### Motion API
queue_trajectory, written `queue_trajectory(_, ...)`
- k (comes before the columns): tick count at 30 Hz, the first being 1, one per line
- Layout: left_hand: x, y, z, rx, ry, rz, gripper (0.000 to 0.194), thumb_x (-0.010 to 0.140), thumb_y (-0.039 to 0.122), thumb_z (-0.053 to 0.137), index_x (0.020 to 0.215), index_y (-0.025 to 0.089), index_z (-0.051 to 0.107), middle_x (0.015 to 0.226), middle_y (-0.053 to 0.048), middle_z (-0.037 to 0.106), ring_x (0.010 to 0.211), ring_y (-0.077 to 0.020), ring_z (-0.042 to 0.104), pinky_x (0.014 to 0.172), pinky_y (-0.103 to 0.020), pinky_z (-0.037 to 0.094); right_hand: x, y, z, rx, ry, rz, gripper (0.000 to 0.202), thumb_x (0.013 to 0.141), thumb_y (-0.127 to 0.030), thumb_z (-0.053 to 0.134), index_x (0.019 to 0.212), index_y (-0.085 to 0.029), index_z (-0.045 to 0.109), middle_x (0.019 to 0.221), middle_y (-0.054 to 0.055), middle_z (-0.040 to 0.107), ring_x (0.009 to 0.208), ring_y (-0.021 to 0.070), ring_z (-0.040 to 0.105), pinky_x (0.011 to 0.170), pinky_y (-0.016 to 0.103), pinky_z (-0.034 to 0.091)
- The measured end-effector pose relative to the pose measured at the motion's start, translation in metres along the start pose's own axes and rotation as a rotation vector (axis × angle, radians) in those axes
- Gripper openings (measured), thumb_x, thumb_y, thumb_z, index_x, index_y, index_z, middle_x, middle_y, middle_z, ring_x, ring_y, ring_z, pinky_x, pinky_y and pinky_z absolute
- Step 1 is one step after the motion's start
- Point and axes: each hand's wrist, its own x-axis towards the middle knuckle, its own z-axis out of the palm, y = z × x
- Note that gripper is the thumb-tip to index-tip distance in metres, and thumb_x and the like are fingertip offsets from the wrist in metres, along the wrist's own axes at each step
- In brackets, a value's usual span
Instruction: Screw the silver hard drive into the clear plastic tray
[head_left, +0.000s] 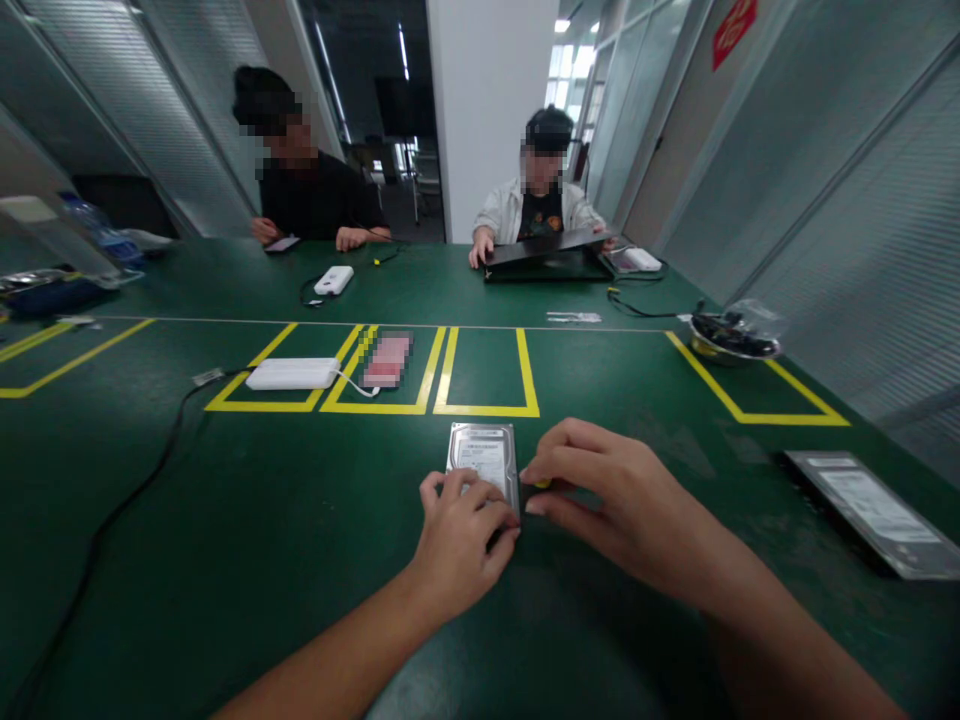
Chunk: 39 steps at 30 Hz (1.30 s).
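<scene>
A silver hard drive [481,450] with a white label lies on the green table in front of me. My left hand [469,540] rests over its near part, with the fingers curled on the drive and around its right edge. Just to the right of the drive is my right hand [600,485], its fingers bent around a small yellow item [543,484]. Most of that item is hidden by the fingers.
A larger drive [877,510] lies at the right, near a bowl of dark parts [733,335]. A white power bank [294,374], cabled to a phone [387,360], sits within yellow tape. Two people [319,200] sit opposite; one handles a black panel [551,255].
</scene>
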Motion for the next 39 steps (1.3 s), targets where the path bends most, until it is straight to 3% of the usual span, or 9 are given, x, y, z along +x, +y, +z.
queue_trajectory(7,0.000,-0.005,-0.001,0.041,-0.029,0.042,0.003,0.086,0.028,0.067,0.087,0.027,0.070,0.089,-0.002,0.064,0.091,-0.0255,0.048,0.080,-0.044,0.027,-0.002,-0.001,0.000,-0.019,0.007,-0.006,0.025,0.091,-0.009,0.057,0.112,-0.022,0.059,0.113,0.001,0.059,0.103,0.0123,0.056,0.091,0.024,0.043)
queue_trajectory(14,0.000,-0.009,0.001,0.092,-0.043,0.090,0.005,0.088,0.030,0.064,0.087,0.026,0.069,0.081,-0.003,0.062,0.085,-0.0249,0.047,0.071,-0.040,0.027,0.000,0.001,0.001,-0.070,0.025,0.052,0.013,0.090,-0.015,0.062,0.101,-0.022,0.063,0.100,0.000,0.059,0.089,0.0115,0.057,0.076,0.023,0.044)
queue_trajectory(21,-0.001,-0.011,0.002,0.072,-0.055,0.089,0.005,0.088,0.029,0.065,0.084,0.026,0.067,0.077,-0.001,0.062,0.083,-0.0239,0.048,0.073,-0.041,0.026,-0.003,-0.001,-0.001,-0.050,0.065,0.025,0.022,0.089,-0.009,0.059,0.108,-0.021,0.061,0.115,0.002,0.062,0.104,0.0129,0.058,0.092,0.024,0.044)
queue_trajectory(25,-0.001,-0.010,0.001,0.074,-0.046,0.093,0.005,0.089,0.029,0.064,0.085,0.026,0.067,0.077,-0.001,0.062,0.084,-0.0237,0.049,0.075,-0.042,0.027,0.000,-0.002,0.001,-0.078,0.084,0.053,0.010,0.087,-0.013,0.065,0.094,-0.020,0.064,0.108,0.003,0.058,0.096,0.0133,0.058,0.082,0.024,0.045)
queue_trajectory(28,-0.001,-0.010,0.001,0.051,-0.055,0.084,0.005,0.088,0.028,0.065,0.084,0.026,0.067,0.080,0.000,0.064,0.086,-0.0237,0.050,0.077,-0.043,0.027,-0.001,-0.001,0.001,-0.084,0.070,0.075,0.011,0.088,-0.012,0.064,0.096,-0.020,0.064,0.097,0.001,0.060,0.087,0.0123,0.058,0.074,0.024,0.045)
queue_trajectory(35,-0.001,-0.011,0.003,0.019,-0.060,0.088,0.006,0.089,0.027,0.064,0.085,0.024,0.067,0.083,-0.001,0.065,0.088,-0.0229,0.052,0.081,-0.043,0.029,-0.002,0.000,0.001,-0.064,0.092,0.032,0.021,0.090,-0.009,0.058,0.107,-0.020,0.061,0.107,0.001,0.063,0.098,0.0135,0.058,0.087,0.026,0.045)
queue_trajectory(39,-0.001,-0.011,0.003,0.025,-0.049,0.098,0.006,0.089,0.027,0.064,0.085,0.024,0.066,0.083,-0.001,0.065,0.087,-0.0228,0.052,0.079,-0.042,0.029,0.001,-0.001,0.001,-0.068,0.076,0.089,0.013,0.088,-0.013,0.064,0.099,-0.020,0.063,0.100,0.002,0.059,0.085,0.0123,0.056,0.075,0.025,0.044)
